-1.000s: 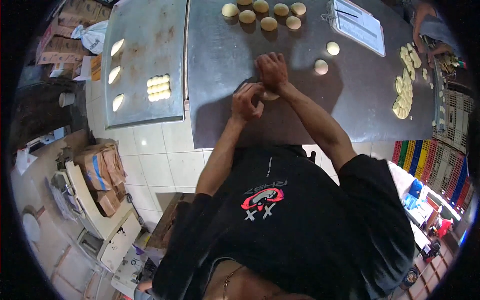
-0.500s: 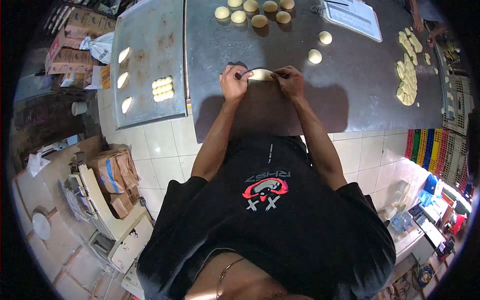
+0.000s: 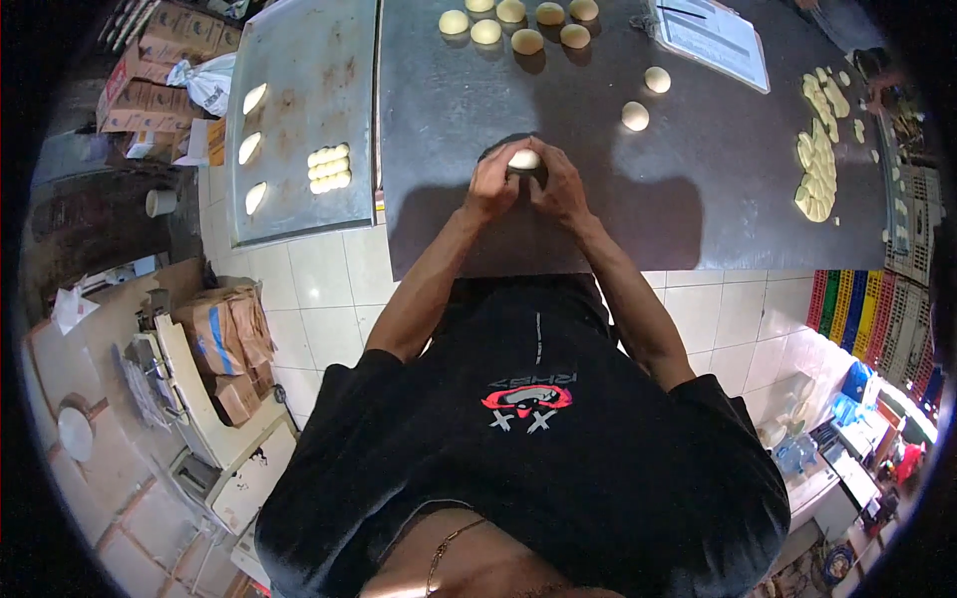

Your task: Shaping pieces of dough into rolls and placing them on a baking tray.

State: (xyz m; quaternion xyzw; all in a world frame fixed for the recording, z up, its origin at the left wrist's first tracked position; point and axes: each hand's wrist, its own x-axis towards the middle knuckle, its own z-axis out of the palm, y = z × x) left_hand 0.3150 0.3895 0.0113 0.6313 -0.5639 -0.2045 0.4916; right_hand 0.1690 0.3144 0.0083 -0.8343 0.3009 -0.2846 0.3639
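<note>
Dough piece point(image 3: 523, 158), smooth and matt; worktable point(image 3: 449, 110), smooth, with a dull metallic sheen. Tray point(image 3: 289, 189), metal, its surface blotched with stains; floor tiles point(image 3: 319, 279), glossy. Shirt point(image 3: 598, 478), matt cloth; cartons point(image 3: 155, 106), cardboard; crates point(image 3: 852, 311), openwork plastic; clipboard sheet point(image 3: 712, 42), smooth paper

Blk tee point(image 3: 618, 488), loose short slvs point(image 3: 329, 429); chest graphic point(image 3: 526, 397) in red/pink/gry w/ 2 gry crosses point(image 3: 538, 422), thin lt vert. print point(image 3: 539, 339) twd hem; gold-col. neck chain point(image 3: 437, 558).
</note>
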